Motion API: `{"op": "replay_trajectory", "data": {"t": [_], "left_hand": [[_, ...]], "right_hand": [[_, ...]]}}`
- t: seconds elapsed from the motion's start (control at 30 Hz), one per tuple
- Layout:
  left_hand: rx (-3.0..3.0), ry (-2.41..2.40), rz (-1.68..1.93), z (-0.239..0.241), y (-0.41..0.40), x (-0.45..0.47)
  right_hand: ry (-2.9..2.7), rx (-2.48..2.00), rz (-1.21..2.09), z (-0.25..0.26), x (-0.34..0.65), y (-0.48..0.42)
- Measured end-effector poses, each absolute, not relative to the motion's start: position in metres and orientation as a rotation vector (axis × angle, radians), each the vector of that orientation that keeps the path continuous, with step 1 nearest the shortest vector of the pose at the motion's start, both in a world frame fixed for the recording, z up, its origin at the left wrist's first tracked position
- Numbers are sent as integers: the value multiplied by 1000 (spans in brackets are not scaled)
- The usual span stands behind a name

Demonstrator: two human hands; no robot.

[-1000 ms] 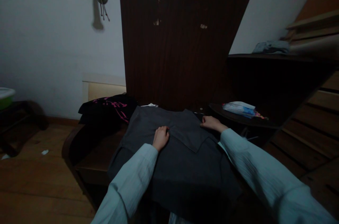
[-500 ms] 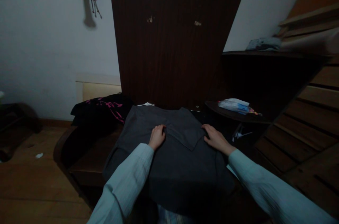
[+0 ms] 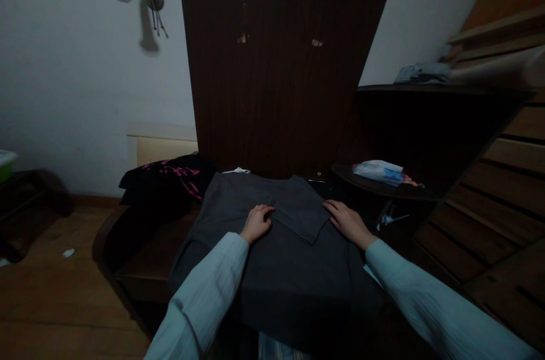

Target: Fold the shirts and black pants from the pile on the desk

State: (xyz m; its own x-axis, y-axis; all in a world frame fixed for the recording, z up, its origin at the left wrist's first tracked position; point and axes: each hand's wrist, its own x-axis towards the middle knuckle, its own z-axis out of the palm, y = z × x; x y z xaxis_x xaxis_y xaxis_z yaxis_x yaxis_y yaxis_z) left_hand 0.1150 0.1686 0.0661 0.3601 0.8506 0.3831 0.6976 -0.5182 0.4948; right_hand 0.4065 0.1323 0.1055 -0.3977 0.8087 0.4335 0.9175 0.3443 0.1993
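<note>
A dark grey garment (image 3: 281,258) lies spread over a dark wooden table, with a folded flap across its upper middle. My left hand (image 3: 256,222) rests on the cloth at the flap's left end, fingers curled down onto the fabric. On the flap's right edge lies my right hand (image 3: 349,222), fingers stretched flat on the cloth. Both arms wear pale blue sleeves.
A black garment with pink print (image 3: 170,178) lies at the back left. A tall dark wooden board (image 3: 281,65) stands upright behind the table. A small round shelf (image 3: 404,192) at right holds a plastic packet (image 3: 378,171). Wooden steps rise at right; wooden floor (image 3: 51,292) lies left.
My right hand has drawn back from the far right corner of the garment to the flap's right edge. My left hand has stayed at the flap's left end, its fingers now uncurling slightly.
</note>
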Motion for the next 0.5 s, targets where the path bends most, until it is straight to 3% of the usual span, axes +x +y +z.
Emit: {"op": "replay_trajectory", "data": {"t": [0.3,0.5], "left_hand": [[2403,1388,869,70,164,115],[2456,1420,767,70,165,116]], "right_hand": [[-2256,-1704,-543,103,410,134],[-2423,-1975,-169,127,408,143]]}}
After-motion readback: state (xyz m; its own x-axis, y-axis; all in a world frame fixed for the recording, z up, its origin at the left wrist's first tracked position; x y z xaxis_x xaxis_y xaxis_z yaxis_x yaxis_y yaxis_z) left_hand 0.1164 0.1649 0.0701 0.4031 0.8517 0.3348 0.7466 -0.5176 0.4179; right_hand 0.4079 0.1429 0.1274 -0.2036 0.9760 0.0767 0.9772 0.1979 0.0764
